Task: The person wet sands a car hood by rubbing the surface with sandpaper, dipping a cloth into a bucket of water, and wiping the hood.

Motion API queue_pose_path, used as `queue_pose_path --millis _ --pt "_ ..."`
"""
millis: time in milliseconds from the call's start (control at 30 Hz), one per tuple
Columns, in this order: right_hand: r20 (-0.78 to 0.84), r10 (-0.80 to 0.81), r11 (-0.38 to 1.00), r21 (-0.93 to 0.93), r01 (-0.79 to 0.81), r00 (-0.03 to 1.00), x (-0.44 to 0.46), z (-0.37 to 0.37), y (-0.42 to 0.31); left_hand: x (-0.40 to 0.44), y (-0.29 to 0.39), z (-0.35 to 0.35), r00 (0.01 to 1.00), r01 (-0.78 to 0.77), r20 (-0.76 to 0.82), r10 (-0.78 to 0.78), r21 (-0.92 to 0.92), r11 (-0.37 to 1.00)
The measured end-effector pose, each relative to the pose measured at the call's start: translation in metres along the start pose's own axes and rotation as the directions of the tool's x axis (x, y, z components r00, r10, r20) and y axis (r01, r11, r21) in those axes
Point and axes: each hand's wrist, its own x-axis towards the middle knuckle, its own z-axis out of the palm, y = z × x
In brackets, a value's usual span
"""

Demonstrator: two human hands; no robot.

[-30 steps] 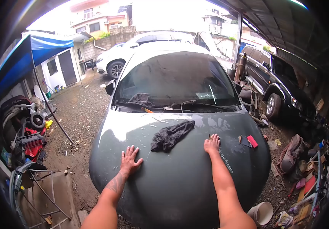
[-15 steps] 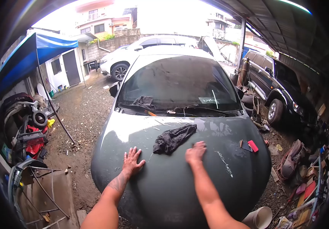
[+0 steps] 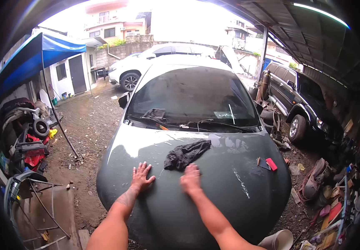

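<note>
A dark grey car hood (image 3: pixel 213 208) spreads below me, with wet marks and pale scuffs on its paint. My left hand (image 3: pixel 141 177) lies flat on the left side of the hood, fingers spread and holding nothing. Near the middle, my right hand (image 3: pixel 191 179) presses on the hood with its fingers drawn together; whatever may be under them is hidden. Just beyond that hand lies a crumpled black cloth (image 3: pixel 186 154). Over on the right side of the hood rest a red block (image 3: pixel 271 164) and a small dark flat piece (image 3: pixel 264 163).
Another dark rag (image 3: pixel 155 114) lies at the windshield (image 3: pixel 192 96) base, near the wipers. A white bucket (image 3: pixel 282 240) stands at the lower right. Car parts (image 3: pixel 32 150) and a metal frame (image 3: pixel 48 208) are on the left. A dark SUV (image 3: pixel 299 96) is parked right.
My right hand has slid left across the hood, closer to the black cloth. My left hand stays planted in place. The view has shifted slightly.
</note>
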Motion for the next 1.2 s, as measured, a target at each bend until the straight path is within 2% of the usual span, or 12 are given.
queue_pose_path --millis 67,233,300,433,533,633,700,767,833,933,1100,1200 --pt "-0.008 -0.225 0.965 0.134 0.224 0.974 -0.012 0.019 0.008 -0.004 -0.001 -0.001 1.0 -0.006 0.005 0.006 0.019 1.0" --pt "-0.037 0.463 0.881 0.127 -0.456 0.886 0.031 -0.034 0.183 0.001 -0.004 0.0 1.0 0.016 0.006 -0.017 0.04 0.999" --pt "-0.051 0.543 0.84 0.061 -0.54 0.839 0.03 -0.037 0.143 -0.002 -0.002 0.0 0.999 0.024 0.029 -0.025 0.022 0.999" --pt "-0.031 -0.038 0.995 -0.097 0.035 0.999 -0.016 0.018 0.011 -0.004 0.001 -0.002 1.0 0.008 0.02 -0.009 0.048 0.999" --pt "-0.032 -0.026 0.996 0.089 0.029 0.999 -0.006 -0.01 0.065 -0.002 0.0 -0.004 0.999 0.007 0.032 -0.008 0.048 0.999" --pt "-0.178 0.444 0.895 0.046 -0.443 0.878 0.027 -0.021 0.188 -0.003 0.001 -0.006 0.999 0.007 0.045 -0.01 0.053 0.999" --pt "-0.183 0.537 0.843 0.072 -0.534 0.823 0.024 -0.025 0.177 -0.008 0.0 -0.002 0.998 0.017 0.06 -0.019 0.04 0.999" --pt "-0.156 0.39 0.903 -0.127 -0.41 0.907 0.004 -0.027 0.095 -0.004 0.001 -0.004 0.999 0.006 0.037 -0.007 0.042 0.999" --pt "-0.018 0.015 0.979 -0.204 -0.018 1.0 -0.016 0.016 0.024 -0.004 0.004 -0.002 0.998 0.025 0.061 -0.028 0.049 0.999" --pt "0.015 -0.284 0.958 0.041 0.283 0.959 -0.037 0.008 -0.004 -0.004 0.0 -0.002 0.999 0.015 0.045 -0.017 0.045 0.999" --pt "-0.119 0.471 0.878 0.152 -0.453 0.874 0.038 -0.042 0.152 -0.002 -0.001 -0.003 0.999 0.012 0.048 -0.014 0.044 0.999" --pt "-0.128 0.356 0.932 -0.024 -0.362 0.926 0.035 -0.015 0.094 -0.002 0.002 -0.007 0.999 0.005 0.047 -0.006 0.03 1.0"
